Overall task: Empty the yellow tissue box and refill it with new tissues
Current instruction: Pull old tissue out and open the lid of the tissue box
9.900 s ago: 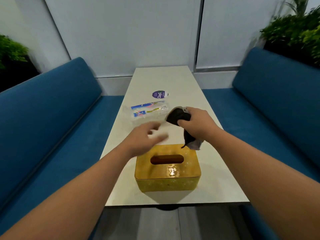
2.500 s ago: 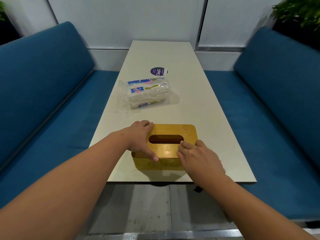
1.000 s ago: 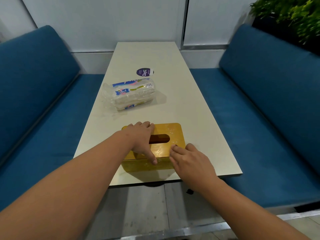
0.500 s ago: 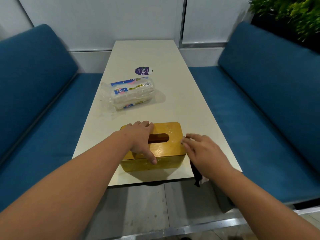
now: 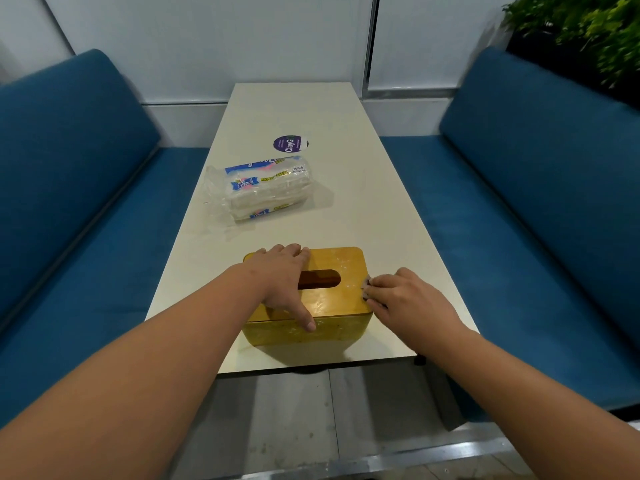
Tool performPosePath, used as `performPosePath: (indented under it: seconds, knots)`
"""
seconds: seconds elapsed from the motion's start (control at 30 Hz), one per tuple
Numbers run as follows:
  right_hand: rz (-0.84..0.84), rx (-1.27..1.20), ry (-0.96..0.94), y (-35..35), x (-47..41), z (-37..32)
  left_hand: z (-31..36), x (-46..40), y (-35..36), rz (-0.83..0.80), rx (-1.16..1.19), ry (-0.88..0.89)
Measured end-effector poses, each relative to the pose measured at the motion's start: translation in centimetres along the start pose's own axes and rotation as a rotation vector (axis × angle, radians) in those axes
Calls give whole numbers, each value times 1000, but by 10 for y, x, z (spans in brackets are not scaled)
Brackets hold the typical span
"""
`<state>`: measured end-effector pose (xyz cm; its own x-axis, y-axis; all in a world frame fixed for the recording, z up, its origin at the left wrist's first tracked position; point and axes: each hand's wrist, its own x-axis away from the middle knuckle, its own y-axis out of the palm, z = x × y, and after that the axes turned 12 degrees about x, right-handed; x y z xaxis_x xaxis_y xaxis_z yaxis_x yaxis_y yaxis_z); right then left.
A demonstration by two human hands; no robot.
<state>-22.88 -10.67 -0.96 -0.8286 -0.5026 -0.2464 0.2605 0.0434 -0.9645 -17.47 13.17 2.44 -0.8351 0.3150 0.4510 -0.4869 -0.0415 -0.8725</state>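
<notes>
The yellow tissue box (image 5: 346,271) stands near the front edge of the white table (image 5: 367,202), lid on, its oval slot dark. My left hand (image 5: 280,275) lies across the lid's left half, fingers over the far edge and thumb down the near wall, holding the box. My right hand (image 5: 405,299) is against the box's right end and pinches a small greyish cloth (image 5: 366,283) at the lid's edge. A sealed plastic pack of new tissues (image 5: 266,188) lies further back on the table, to the left.
A round purple sticker (image 5: 290,144) sits on the table behind the pack. Blue padded benches run along the left (image 5: 86,168) and right (image 5: 536,168) sides. A green plant (image 5: 588,36) stands behind the right bench. Grey floor lies below the table's near edge.
My right hand has moved from the lid's near right corner to the box's right end, with the cloth now against it. My left hand has stayed on the lid.
</notes>
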Motion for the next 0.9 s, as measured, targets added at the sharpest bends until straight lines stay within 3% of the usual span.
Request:
performPosePath:
  seconds: [0.07, 0.23, 0.77, 0.9]
  knots:
    - [-76, 39, 43, -3, -14, 3, 1, 1, 0, -1, 0, -5]
    - [-187, 146, -197, -5, -10, -9, 1, 1, 0, -5, 3, -13]
    - [-190, 122, -17, -6, -35, -5, 0, 1, 0, 0, 25, -12]
    - [-289, 186, -144, -9, -22, -15, -1, 1, 1, 4, 21, -11]
